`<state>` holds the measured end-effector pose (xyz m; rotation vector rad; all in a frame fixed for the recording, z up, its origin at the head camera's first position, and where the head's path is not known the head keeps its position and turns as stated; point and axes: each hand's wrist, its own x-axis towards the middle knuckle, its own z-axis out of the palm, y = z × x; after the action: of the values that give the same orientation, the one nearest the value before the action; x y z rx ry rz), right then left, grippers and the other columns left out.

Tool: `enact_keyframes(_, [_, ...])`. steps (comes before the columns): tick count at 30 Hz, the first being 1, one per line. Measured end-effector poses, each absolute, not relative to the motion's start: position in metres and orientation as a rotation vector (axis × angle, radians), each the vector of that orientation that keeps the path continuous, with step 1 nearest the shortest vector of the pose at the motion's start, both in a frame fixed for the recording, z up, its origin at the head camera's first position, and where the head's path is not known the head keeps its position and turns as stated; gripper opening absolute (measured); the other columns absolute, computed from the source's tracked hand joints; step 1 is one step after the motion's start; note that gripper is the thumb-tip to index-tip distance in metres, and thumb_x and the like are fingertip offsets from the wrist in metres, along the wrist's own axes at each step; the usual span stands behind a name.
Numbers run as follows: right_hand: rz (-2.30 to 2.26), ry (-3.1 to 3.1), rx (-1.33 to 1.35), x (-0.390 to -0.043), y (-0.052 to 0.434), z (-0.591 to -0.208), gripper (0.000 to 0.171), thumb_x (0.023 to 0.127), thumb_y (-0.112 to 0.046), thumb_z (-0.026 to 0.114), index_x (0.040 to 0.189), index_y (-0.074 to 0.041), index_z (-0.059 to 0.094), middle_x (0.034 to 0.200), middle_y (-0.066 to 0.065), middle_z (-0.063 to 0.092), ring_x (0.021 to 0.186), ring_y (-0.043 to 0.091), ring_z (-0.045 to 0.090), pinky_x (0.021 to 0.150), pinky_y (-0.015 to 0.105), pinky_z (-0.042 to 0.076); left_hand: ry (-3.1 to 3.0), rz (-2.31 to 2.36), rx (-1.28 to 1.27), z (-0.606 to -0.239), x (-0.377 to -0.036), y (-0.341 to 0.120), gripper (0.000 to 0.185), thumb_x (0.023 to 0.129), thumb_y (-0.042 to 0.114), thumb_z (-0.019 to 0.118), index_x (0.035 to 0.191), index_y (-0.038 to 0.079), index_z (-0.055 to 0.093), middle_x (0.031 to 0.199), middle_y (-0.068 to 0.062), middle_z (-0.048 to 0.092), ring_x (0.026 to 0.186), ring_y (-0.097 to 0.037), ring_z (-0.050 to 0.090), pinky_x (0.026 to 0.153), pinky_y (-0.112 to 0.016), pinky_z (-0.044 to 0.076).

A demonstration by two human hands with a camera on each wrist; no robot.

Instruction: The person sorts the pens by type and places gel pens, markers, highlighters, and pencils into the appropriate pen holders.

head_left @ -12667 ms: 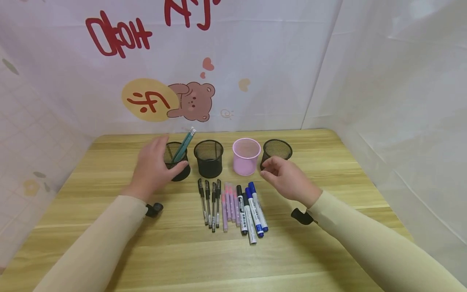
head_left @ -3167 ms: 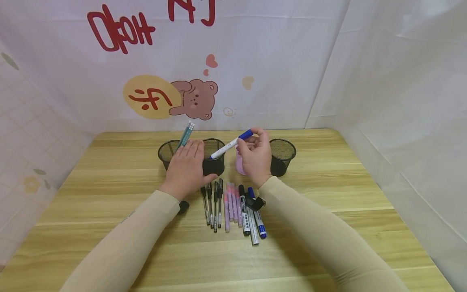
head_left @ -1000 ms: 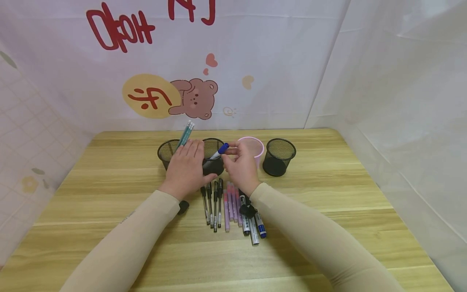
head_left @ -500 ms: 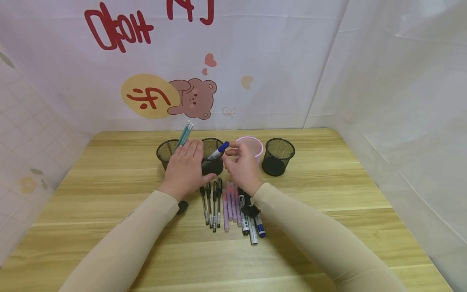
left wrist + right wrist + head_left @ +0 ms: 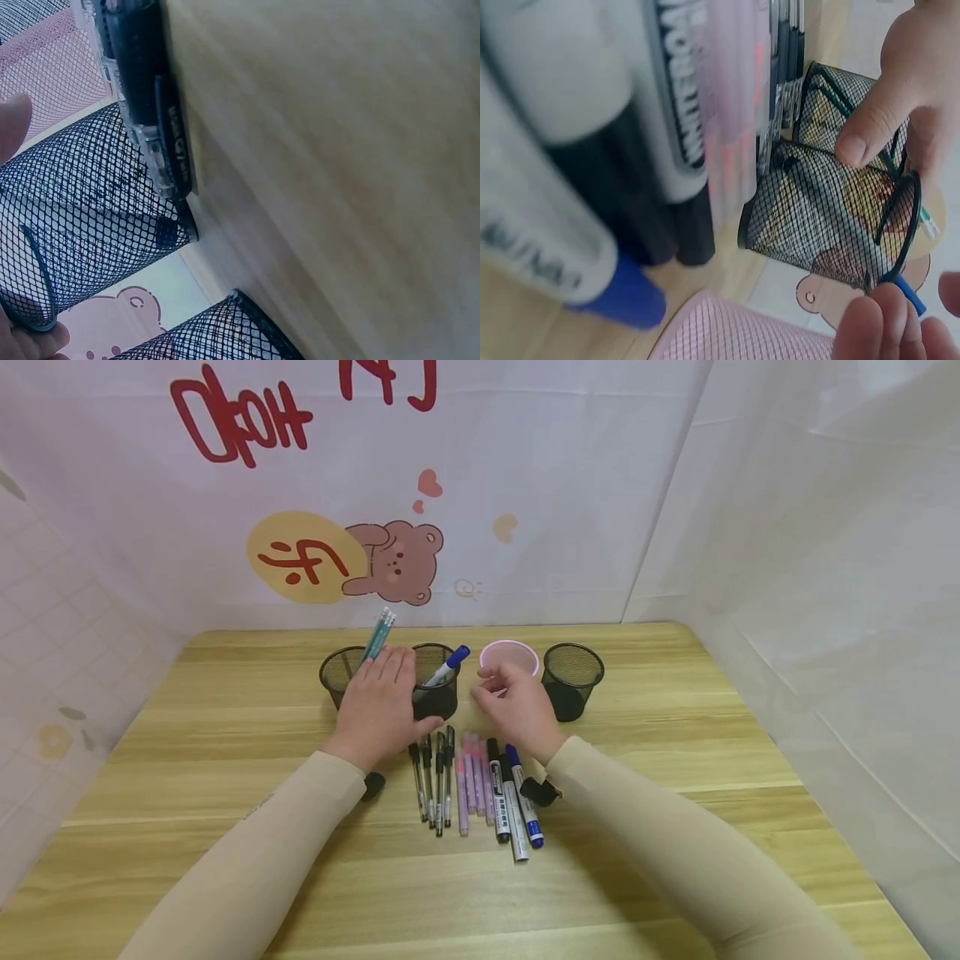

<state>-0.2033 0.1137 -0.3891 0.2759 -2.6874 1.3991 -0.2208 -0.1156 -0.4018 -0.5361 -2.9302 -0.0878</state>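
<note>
Risk, cup tips: the second mesh cup [image 5: 435, 692] is light and the blue marker [image 5: 447, 666] leans on its rim, so I think a bump from a wrist could knock it over and spill the marker.
Risk, pens roll: the row of pens [image 5: 474, 781] lies loose just under the right hand [image 5: 520, 710]. A sleeve dragged across it could push them out of line.
Risk, wrong cup: four cups stand close in a line, so a pen could drop into the pink cup [image 5: 509, 658] or the far right cup [image 5: 572, 680] by mistake.
Table: a light wood table [image 5: 675, 827] with long grain lines. It holds the four cups at the back and the pens in front of them.
Walls: white sheets hang at the back and on both sides. The back one has red letters and a brown bear [image 5: 393, 562] beside a yellow circle.
Left hand: the left hand [image 5: 378, 708] lies against the second cup, fingers straight and close together, thumb on its front.
Right hand: it hovers in front of the pink cup with fingers loosely bent and holds nothing.
Marker: it stands tilted in the second cup, blue cap up.
First cup: the left cup [image 5: 341, 672] holds green pencils [image 5: 378, 637].
</note>
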Motion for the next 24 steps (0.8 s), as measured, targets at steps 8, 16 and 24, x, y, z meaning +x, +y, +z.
enact_keyframes(8, [1.192, -2.891, 0.429, -0.196, 0.129, -0.387, 0.026, 0.1, -0.024, 0.072, 0.123, -0.011, 0.074, 0.098, 0.006, 0.08, 0.086, 0.019, 0.074, 0.073, 0.032, 0.06, -2.932, -0.085, -0.534, -0.402, -0.22, -0.115, 0.118, 0.087, 0.074, 0.069, 0.164, -0.003, 0.024, 0.171, -0.021, 0.029, 0.16, -0.04, 0.026, 0.132, -0.056, 0.022])
enact_keyframes(16, [0.981, -3.056, 0.528, -0.19, 0.147, -0.386, 0.029, 0.097, -0.023, 0.074, 0.124, -0.01, 0.074, 0.09, 0.001, 0.077, 0.077, 0.012, 0.068, 0.072, 0.03, 0.056, -2.94, -0.087, -0.53, -0.401, -0.22, -0.115, 0.118, 0.087, 0.074, 0.068, 0.165, -0.003, 0.023, 0.172, -0.021, 0.028, 0.161, -0.04, 0.025, 0.132, -0.056, 0.021])
enact_keyframes(24, [0.792, -3.217, 0.589, -0.19, 0.161, -0.392, 0.035, 0.094, -0.025, 0.078, 0.125, -0.009, 0.073, 0.085, -0.002, 0.072, 0.076, 0.012, 0.062, 0.07, 0.029, 0.052, -2.952, -0.07, -0.527, -0.401, -0.219, -0.115, 0.119, 0.088, 0.075, 0.068, 0.165, -0.003, 0.022, 0.172, -0.021, 0.027, 0.161, -0.04, 0.025, 0.132, -0.056, 0.021])
